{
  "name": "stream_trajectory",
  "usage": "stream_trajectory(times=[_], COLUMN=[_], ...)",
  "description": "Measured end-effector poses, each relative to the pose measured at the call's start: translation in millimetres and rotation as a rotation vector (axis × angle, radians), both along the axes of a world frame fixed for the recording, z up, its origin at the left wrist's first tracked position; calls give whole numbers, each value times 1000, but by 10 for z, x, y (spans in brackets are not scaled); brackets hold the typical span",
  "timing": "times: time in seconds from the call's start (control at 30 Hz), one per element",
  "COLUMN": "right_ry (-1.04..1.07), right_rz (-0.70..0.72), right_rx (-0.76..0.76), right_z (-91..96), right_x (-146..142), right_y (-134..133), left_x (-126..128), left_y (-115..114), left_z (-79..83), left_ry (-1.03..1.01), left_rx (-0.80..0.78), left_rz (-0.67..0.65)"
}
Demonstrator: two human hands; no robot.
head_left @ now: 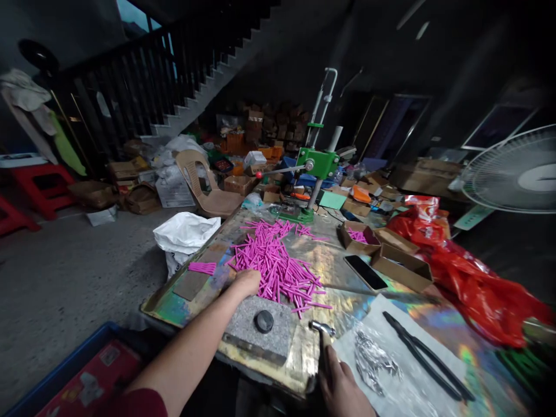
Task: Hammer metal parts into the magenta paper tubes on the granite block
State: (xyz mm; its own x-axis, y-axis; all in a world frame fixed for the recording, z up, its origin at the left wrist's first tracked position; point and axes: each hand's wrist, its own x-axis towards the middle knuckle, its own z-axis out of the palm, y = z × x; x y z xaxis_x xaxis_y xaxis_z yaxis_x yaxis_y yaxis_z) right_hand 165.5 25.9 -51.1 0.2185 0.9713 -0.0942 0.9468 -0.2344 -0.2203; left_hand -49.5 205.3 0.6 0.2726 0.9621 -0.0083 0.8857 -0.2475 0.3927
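My left hand (247, 282) reaches out to the near edge of a big pile of pink sticks (278, 260) on the shiny table; its fingers are curled into the sticks and I cannot see what they grip. My right hand (343, 385) is closed round the handle of a small metal hammer (322, 330), whose head points up near the table's front edge. Between my hands lies a grey stone block (260, 327) with a round black piece (263, 321) on top.
A green hand press (319, 168) stands at the table's far end. Black pliers (425, 356) and crumpled foil (376, 362) lie on white paper at right. A phone (365, 272), cardboard boxes (402, 263), red plastic bag (469, 278) and fan (512, 171) sit nearby.
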Motion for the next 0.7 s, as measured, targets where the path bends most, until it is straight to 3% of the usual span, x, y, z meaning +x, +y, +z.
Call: stream_trajectory(times=[0.1, 0.23, 0.37, 0.43, 0.5, 0.6, 0.7], right_ry=[61, 81, 63, 116, 257, 499, 566], right_rz=[40, 65, -15, -62, -36, 139, 386], right_rx=[-46, -84, -15, 110, 302, 585, 682], right_z=[46, 99, 123, 165, 249, 431, 595], right_x=[28, 50, 70, 68, 30, -112, -270], right_y=[-1, -16, -66, -121, -200, -325, -403], left_x=[2, -103, -186, -173, -119, 2, 102], left_y=[-41, -154, -400, -622, -904, -1349, -1679], left_z=[82, 281, 465, 510, 517, 471, 371], left_ry=[137, 125, 46, -17, -207, -401, -560], left_rx=[-76, 34, 136, 166, 198, 140, -21], left_rz=[20, 19, -11, -70, -215, -415, -491])
